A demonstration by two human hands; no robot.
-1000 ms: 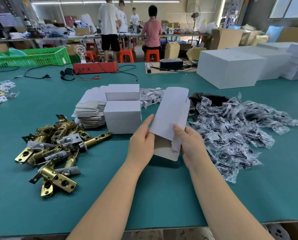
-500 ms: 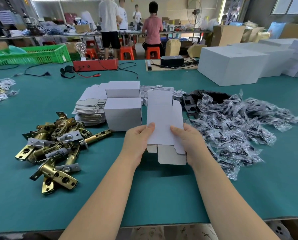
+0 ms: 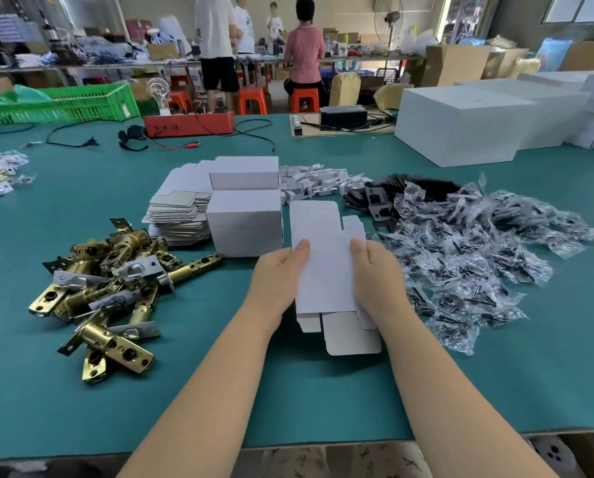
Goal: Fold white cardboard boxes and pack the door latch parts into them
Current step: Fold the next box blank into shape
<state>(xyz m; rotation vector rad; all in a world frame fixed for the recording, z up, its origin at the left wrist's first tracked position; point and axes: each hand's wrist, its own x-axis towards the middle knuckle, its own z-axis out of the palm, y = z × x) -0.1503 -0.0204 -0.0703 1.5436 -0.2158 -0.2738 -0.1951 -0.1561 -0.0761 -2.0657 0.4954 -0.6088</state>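
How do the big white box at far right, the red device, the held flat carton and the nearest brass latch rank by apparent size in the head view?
1. Big white box
2. Held flat carton, though nearness enlarges it
3. Red device and nearest brass latch: look alike, unranked

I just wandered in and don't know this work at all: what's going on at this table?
A person is holding a flat white box blank above the green table, left hand and right hand gripping its side edges, flaps not yet folded. A pile of brass door latches lies to the left, bagged small parts to the right, and folded white boxes with a stack of flat blanks sit just behind.
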